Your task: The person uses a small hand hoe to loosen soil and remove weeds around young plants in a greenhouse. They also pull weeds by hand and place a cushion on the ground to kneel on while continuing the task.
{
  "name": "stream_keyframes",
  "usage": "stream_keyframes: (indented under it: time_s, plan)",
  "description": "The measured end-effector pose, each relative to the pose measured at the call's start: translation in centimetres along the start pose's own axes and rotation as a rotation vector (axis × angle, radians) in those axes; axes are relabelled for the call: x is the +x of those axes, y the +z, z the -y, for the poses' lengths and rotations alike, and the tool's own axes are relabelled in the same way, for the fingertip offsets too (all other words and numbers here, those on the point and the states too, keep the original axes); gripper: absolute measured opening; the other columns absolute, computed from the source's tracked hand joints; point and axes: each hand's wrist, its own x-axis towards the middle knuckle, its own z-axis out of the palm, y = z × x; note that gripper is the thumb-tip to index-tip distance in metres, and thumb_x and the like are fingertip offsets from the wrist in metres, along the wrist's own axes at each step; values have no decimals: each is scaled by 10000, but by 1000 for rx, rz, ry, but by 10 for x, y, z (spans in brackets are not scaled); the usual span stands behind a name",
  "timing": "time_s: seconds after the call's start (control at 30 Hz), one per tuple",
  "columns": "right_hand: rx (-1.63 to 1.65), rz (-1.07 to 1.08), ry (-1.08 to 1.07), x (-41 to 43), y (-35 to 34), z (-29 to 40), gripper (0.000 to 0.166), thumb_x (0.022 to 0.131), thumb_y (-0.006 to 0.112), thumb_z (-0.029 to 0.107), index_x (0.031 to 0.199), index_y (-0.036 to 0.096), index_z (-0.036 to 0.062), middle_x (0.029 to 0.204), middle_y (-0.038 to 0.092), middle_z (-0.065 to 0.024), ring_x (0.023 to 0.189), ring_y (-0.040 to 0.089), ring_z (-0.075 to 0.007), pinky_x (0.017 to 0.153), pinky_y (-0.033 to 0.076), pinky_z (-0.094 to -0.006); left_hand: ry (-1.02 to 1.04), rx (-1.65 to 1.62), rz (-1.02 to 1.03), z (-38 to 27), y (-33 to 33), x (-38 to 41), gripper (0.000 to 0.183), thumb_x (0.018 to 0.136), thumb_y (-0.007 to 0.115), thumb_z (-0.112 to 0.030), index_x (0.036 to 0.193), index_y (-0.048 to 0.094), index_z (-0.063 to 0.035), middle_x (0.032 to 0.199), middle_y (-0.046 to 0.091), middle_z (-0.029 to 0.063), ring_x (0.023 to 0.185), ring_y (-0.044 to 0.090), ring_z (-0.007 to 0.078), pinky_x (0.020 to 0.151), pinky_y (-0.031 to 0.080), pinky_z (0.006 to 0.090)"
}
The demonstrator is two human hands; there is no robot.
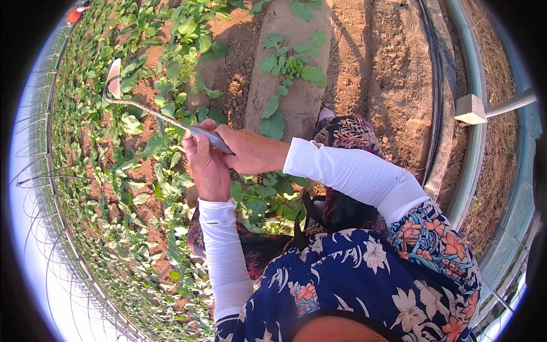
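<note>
A hand hoe with a bent metal neck (147, 109) and a small pointed blade (114, 79) is held up over leafy green plants. Its grey handle (213, 139) lies between my two hands. My right hand (252, 151) wraps around the butt end of that handle. Nearer the neck, my left hand (208, 169) pinches the handle between thumb and fingers. The blade points away to the upper left and appears to be above the foliage; whether it touches a leaf I cannot tell. White sleeves cover both forearms.
Dense rows of leafy plants (141, 201) spread to the left. Ahead, a few plants (295, 64) grow on a smooth soil ridge (267, 89). Bare soil (397, 85), a black hose (436, 72) and a concrete block (470, 109) by a greenhouse wall lie right.
</note>
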Motion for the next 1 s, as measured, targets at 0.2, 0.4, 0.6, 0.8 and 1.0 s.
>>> stream_keyframes:
  time_s: [0.2,0.4,0.6,0.8,1.0]
  plan:
    - [-126,-299,117,-35,-59,21,317,863,609,252,1001,508,-14,729,561,-84,654,564,-221,592,447,-338,198,793,196,-14,6,-25,388,933,487,-154,1298,410,-49,1268,477,139,1149,471,229,993,346,368]
    - [238,-783,479,-127,-155,-18,312,939,491,329,911,529,21,583,405,22,408,357,-51,358,298,-212,380,1815,177,-27,-117,-90,276,805,586,-53,1074,547,-6,1070,573,161,1030,503,348,920,374,435]
    - [3,-929,923,-189,-225,-164,412,901,443,342,786,549,-40,603,512,-89,492,508,-206,448,396,-353,315,1964,88,-3,-158,-134,224,812,619,-199,967,604,-38,959,611,124,929,541,323,869,386,411]
    - [-363,-770,1219,-169,-249,-258,419,920,368,272,952,601,-75,752,616,-231,793,644,-363,833,460,-430,123,1940,-86,0,-154,-120,245,802,642,-248,957,613,-61,876,629,133,849,573,321,801,419,427]
    - [-661,-691,984,-143,-294,-315,490,906,380,355,816,531,-102,540,539,-214,467,578,-324,570,492,-429,65,1946,-91,2,-154,-109,238,788,653,-239,951,612,-71,860,625,116,820,573,305,769,427,419]
